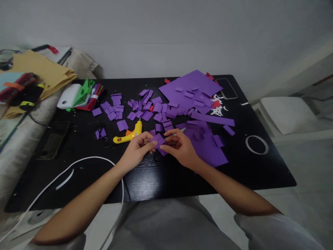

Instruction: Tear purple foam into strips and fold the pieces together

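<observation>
My left hand (139, 147) is closed on a small folded piece of purple paper (158, 141), its thumb lying across the front. My right hand (180, 147) pinches the right edge of the same piece with thumb and fingers. Just below the paper shows a thin black loop (157, 158), perhaps cord. A pointed metal tip (183, 130) pokes out behind my right fingers; the rest of that tool is hidden. Left of my hands, a yellow glue gun (130, 133) lies with its nozzle pointing away from me.
Many cut purple pieces (147, 106) litter the black table (85, 187). Larger purple sheets (209, 149) lie to the right, near white paper scraps (218, 110). A white cable (88, 158) crosses the front left. Bundled coloured felt or paper (90, 95) sits at the back left.
</observation>
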Demonstrator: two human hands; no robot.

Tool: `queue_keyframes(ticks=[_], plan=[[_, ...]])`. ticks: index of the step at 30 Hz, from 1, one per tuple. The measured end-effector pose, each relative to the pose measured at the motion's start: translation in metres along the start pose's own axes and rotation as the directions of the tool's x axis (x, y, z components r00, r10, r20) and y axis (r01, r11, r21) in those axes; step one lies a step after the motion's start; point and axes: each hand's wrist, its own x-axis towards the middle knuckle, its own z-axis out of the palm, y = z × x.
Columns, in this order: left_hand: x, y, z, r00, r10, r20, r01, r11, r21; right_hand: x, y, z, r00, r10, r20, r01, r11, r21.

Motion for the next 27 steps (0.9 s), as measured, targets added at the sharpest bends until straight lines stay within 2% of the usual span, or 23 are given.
queue_keyframes(ticks=[3, 6, 11, 16, 21, 24, 27], plan=[[-0.0007, -0.0014, 0.0002, 0.998, -0.026, 0.055, 0.026, 1.0, -0.013, 0.0018, -0.0015, -0.0027, 0.998, 0.021, -0.052, -0.024, 0.998, -0.065], [-0.0009, -0.0048, 0.001, 0.997, -0.016, 0.076, 0.016, 1.0, 0.002, 0.0028, -0.0017, -0.004, 0.997, 0.051, -0.052, -0.054, 0.996, -0.076], [0.0, -0.0074, 0.0019, 0.999, 0.05, -0.003, -0.05, 0.999, 0.011, 0.0004, -0.0037, -0.0025, 1.0, 0.017, -0.007, -0.017, 0.999, -0.034], [-0.0005, -0.0051, 0.0016, 0.99, 0.143, -0.016, -0.143, 0.99, 0.005, -0.003, -0.0082, -0.002, 0.994, -0.087, 0.059, 0.095, 0.982, -0.165], [-0.0018, -0.0068, 0.0019, 0.982, 0.189, 0.018, -0.189, 0.982, 0.023, -0.0011, -0.0037, -0.0033, 0.998, -0.056, -0.017, 0.053, 0.986, -0.157], [-0.0019, -0.0092, 0.003, 0.976, 0.218, -0.007, -0.218, 0.975, 0.044, -0.0003, -0.0013, -0.0036, 0.998, -0.042, -0.051, 0.034, 0.989, -0.147], [-0.0022, -0.0096, 0.0038, 0.97, 0.24, -0.04, -0.236, 0.968, 0.08, 0.0004, -0.0015, -0.0041, 0.999, -0.03, -0.034, 0.026, 0.994, -0.106]])
